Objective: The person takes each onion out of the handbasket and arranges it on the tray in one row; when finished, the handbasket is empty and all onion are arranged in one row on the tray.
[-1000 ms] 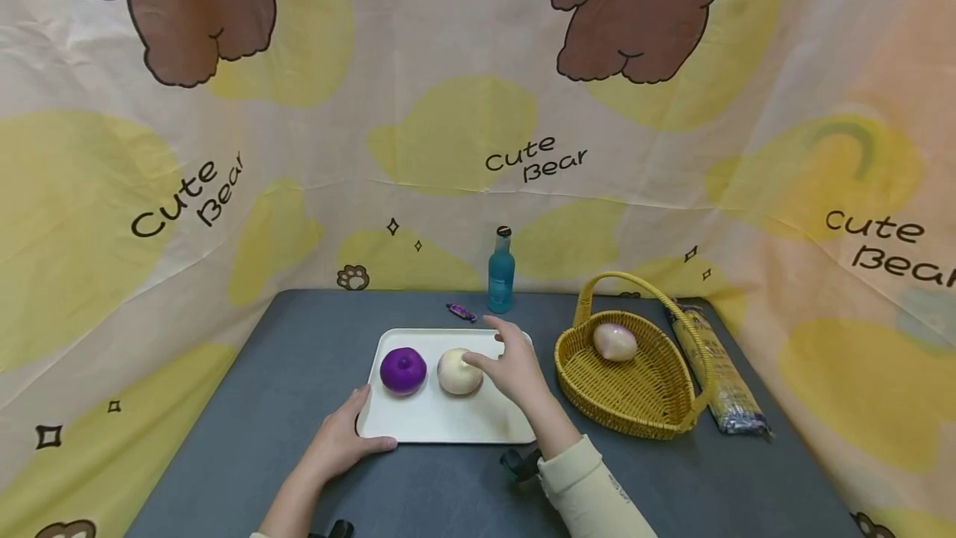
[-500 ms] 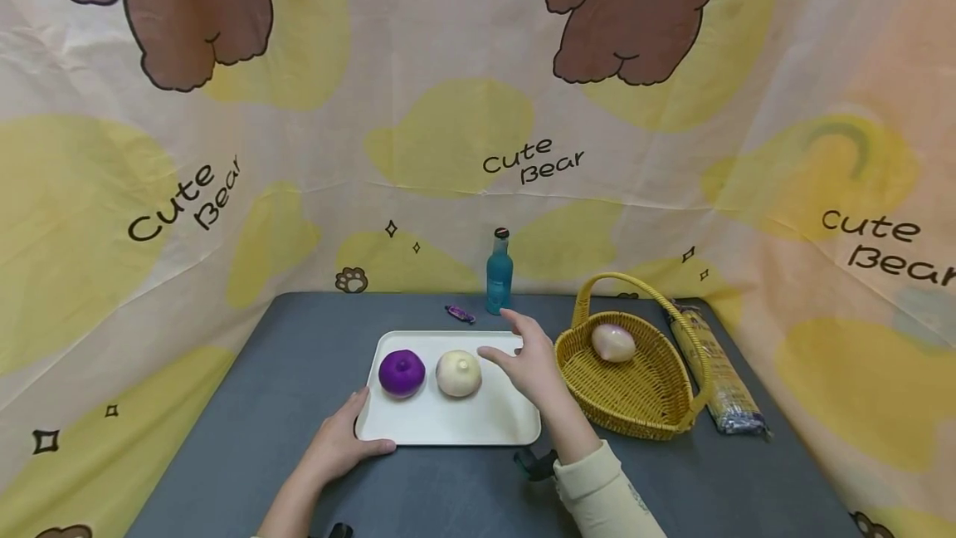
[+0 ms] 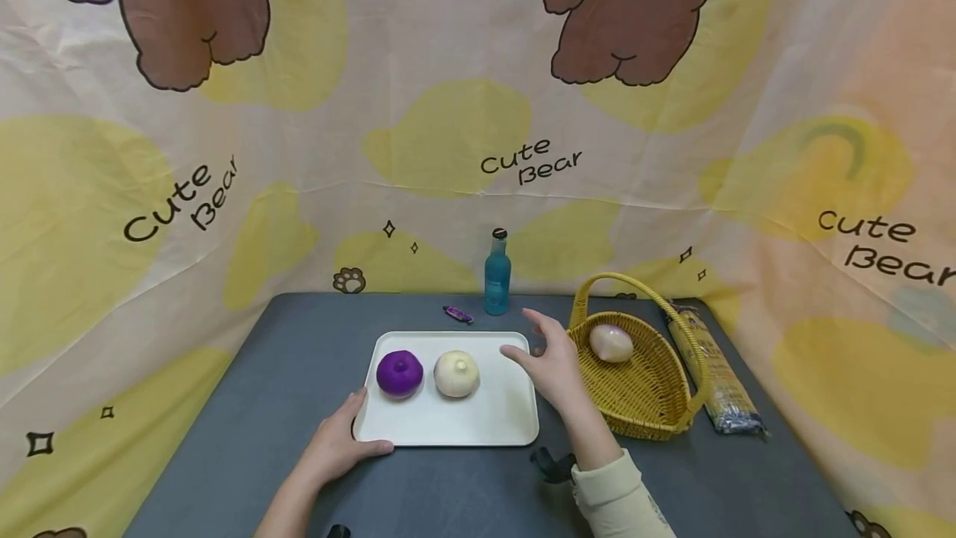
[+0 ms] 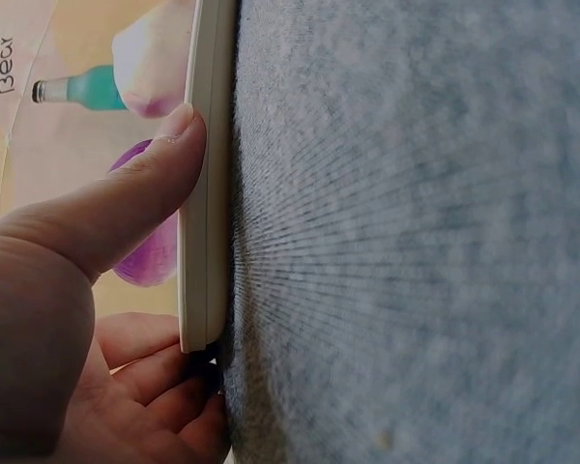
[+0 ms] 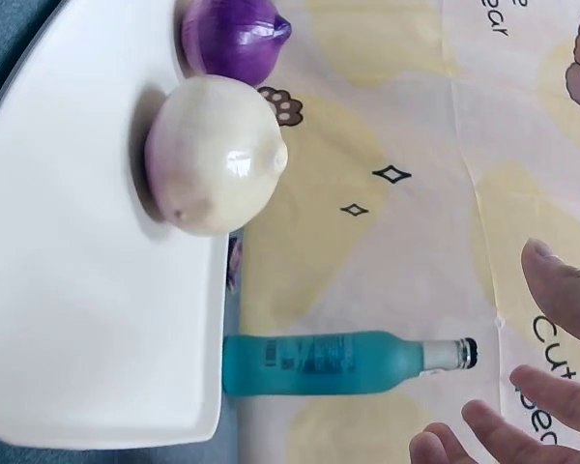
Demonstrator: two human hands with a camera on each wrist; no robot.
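A white tray (image 3: 485, 426) lies on the table with a purple onion (image 3: 399, 374) on its left part and a whitish onion (image 3: 456, 374) near its middle. My left hand (image 3: 334, 442) grips the tray's near left corner. In the left wrist view the thumb (image 4: 140, 188) lies over the rim, while the fingers curl round the side and are partly hidden. Over the tray's right edge hovers my right hand (image 3: 554, 364), holding nothing, its thumb and fingers spread apart. Inside the yellow wicker basket (image 3: 635, 422), right of that hand, sits a pinkish-white onion (image 3: 611, 344).
Behind the tray stands a blue bottle (image 3: 496, 276), with a purple wrapped candy (image 3: 458, 315) to its left. A long yellow packet (image 3: 720, 376) lies along the basket's right side. A printed cloth (image 3: 441, 131) hangs behind the grey table (image 3: 299, 372).
My right hand has moved right, away from the whitish onion toward the basket, with its fingers spread. The left hand has stayed at the tray's corner.
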